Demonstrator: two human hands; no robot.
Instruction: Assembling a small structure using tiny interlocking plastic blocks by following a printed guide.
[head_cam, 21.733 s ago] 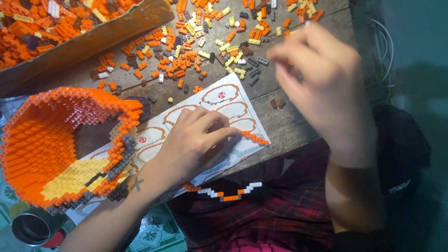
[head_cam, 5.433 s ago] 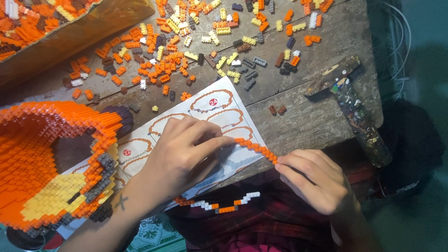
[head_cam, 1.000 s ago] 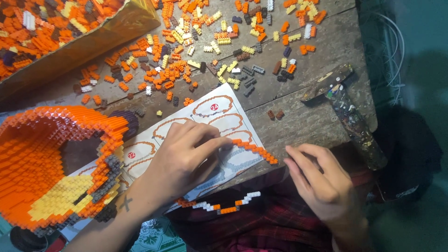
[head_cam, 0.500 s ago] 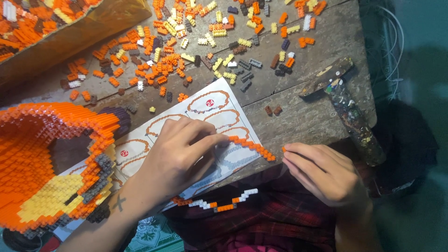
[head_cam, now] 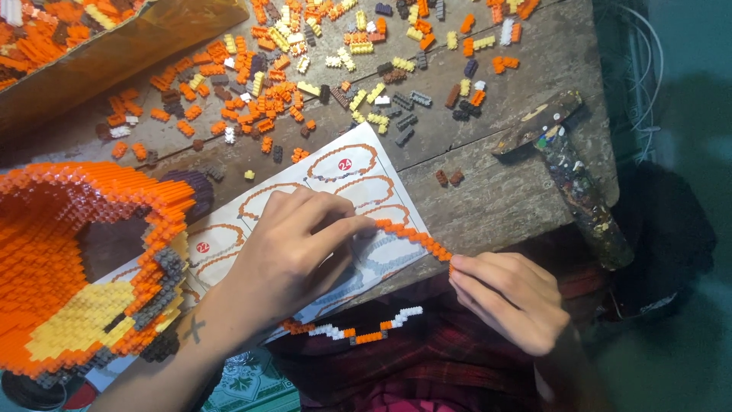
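Now your right hand (head_cam: 509,299) has returned to pinch the orange brick strip (head_cam: 412,237) end, while your left hand (head_cam: 293,248) keeps pressing its other end onto the instruction sheet (head_cam: 364,181).

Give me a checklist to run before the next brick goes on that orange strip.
1. Strip held down: ok. The left hand presses the orange brick strip against the instruction sheet.
2. Free end reached: ok. The right hand has its fingertips at the strip's lower end.
3. Next brick in the right hand: cannot tell, the fingers hide it.
4. Spare pieces near: ok. Loose bricks lie scattered on the wooden table.
5. Hammer apart from the hands: ok.
6. Orange model apart from the strip: ok.
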